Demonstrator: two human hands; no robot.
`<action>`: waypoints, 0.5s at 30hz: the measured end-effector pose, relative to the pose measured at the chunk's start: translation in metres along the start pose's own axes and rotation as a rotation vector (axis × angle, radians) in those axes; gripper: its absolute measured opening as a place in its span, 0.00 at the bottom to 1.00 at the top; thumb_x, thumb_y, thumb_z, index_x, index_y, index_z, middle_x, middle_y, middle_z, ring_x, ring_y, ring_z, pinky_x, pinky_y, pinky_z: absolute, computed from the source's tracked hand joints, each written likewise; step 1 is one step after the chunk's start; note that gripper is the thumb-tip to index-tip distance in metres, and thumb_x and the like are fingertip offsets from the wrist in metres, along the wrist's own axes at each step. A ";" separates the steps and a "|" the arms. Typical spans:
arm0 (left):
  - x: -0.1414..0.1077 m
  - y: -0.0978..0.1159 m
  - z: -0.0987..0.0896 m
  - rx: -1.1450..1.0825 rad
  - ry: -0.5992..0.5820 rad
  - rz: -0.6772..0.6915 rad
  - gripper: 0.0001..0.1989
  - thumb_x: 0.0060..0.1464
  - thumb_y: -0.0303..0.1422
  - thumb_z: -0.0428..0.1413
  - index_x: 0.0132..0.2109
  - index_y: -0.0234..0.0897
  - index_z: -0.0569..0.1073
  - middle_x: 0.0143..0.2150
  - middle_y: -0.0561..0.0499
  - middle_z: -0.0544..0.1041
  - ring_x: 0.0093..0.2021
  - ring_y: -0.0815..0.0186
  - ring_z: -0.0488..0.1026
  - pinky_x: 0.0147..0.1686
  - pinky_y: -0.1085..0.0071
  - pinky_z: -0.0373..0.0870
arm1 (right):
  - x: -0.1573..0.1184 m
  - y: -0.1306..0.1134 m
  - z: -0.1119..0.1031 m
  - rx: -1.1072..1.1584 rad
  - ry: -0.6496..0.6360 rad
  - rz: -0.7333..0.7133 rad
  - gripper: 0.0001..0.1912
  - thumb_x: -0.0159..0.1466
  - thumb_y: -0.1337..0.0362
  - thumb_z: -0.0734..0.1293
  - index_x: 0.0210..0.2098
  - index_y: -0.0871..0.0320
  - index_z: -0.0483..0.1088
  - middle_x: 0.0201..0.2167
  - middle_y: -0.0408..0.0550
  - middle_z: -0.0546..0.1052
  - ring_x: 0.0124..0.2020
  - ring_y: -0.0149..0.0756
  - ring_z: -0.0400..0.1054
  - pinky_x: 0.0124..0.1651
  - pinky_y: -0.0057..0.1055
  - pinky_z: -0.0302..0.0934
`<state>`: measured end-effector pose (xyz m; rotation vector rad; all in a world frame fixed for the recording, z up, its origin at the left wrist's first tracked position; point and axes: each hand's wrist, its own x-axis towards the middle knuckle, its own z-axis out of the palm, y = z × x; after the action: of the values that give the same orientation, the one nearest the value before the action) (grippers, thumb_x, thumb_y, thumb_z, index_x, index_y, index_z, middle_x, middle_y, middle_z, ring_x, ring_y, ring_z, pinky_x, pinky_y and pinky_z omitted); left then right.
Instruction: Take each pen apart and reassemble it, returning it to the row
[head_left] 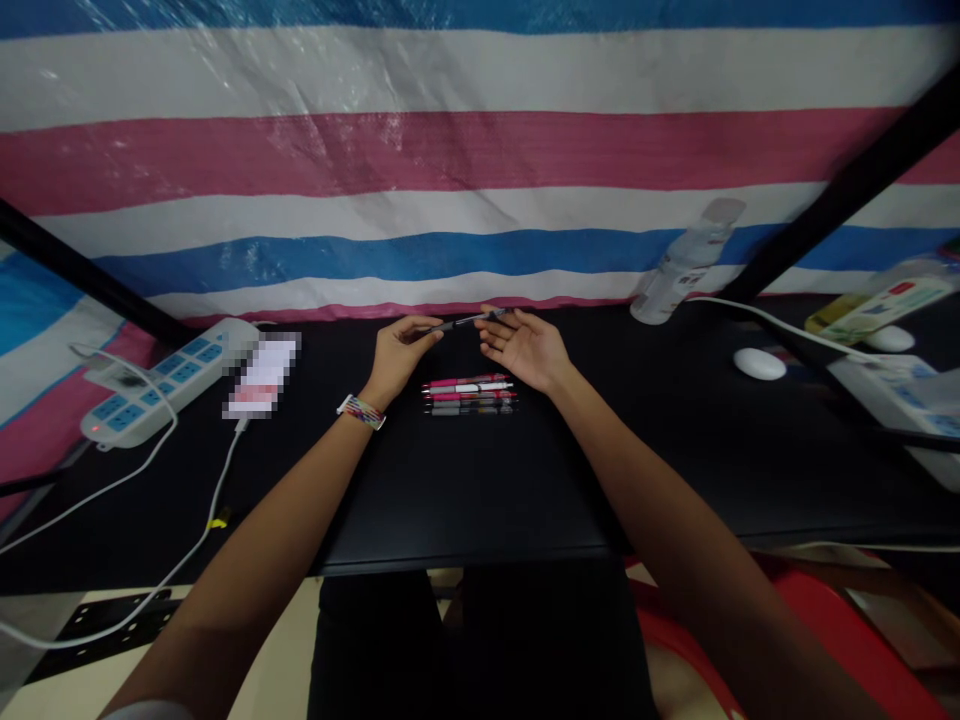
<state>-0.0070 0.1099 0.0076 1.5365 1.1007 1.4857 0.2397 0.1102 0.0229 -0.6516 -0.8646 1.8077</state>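
Note:
A dark pen with a clear barrel (pixel 466 321) is held up near the table's back edge, tilted slightly upward to the right. My left hand (pixel 397 355) pinches its left end between thumb and fingers. At the other end, my right hand (pixel 529 348) is turned palm up, with the pen's tip between its thumb and loosely curled fingers. Just below the hands, several pens lie side by side on the black table: a pink pen (pixel 457 383), a white and red pen (pixel 472 388), and grey-black pens (pixel 469 410) nearest me.
At left are a power strip (pixel 142 400) and a phone (pixel 264 375) on a white cable. To the right stand a clear bottle (pixel 679 270), a white mouse-like object (pixel 760 364) and a bottle of yellow liquid (pixel 840 315). A striped sheet (pixel 480 150) hangs behind the table.

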 end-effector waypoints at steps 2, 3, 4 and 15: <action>0.000 0.001 0.001 0.002 -0.003 0.006 0.11 0.52 0.35 0.73 0.44 0.40 0.87 0.46 0.45 0.90 0.49 0.56 0.86 0.56 0.57 0.82 | 0.000 0.001 0.001 0.033 -0.005 -0.007 0.15 0.67 0.53 0.72 0.48 0.53 0.82 0.46 0.55 0.87 0.50 0.49 0.79 0.57 0.48 0.76; 0.000 0.001 0.001 0.004 -0.011 0.014 0.11 0.52 0.35 0.73 0.44 0.40 0.87 0.46 0.45 0.90 0.48 0.56 0.86 0.56 0.57 0.82 | 0.000 0.001 0.001 0.039 -0.001 -0.008 0.14 0.66 0.54 0.73 0.48 0.53 0.82 0.45 0.54 0.87 0.50 0.49 0.79 0.58 0.48 0.76; -0.001 0.001 0.001 0.006 -0.019 0.023 0.11 0.52 0.34 0.73 0.44 0.40 0.87 0.46 0.45 0.90 0.48 0.57 0.86 0.56 0.57 0.82 | -0.001 0.001 0.002 0.037 0.008 -0.013 0.14 0.66 0.54 0.73 0.47 0.53 0.82 0.43 0.54 0.87 0.49 0.49 0.79 0.58 0.49 0.76; -0.001 0.003 0.002 0.018 -0.021 0.036 0.10 0.54 0.33 0.73 0.44 0.40 0.87 0.47 0.45 0.90 0.49 0.57 0.85 0.57 0.56 0.82 | -0.004 0.001 0.007 -0.005 0.052 -0.086 0.08 0.69 0.59 0.73 0.44 0.54 0.81 0.39 0.53 0.84 0.49 0.45 0.80 0.67 0.47 0.75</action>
<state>-0.0051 0.1078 0.0093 1.5882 1.0829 1.4842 0.2351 0.1041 0.0263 -0.6522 -0.8508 1.7050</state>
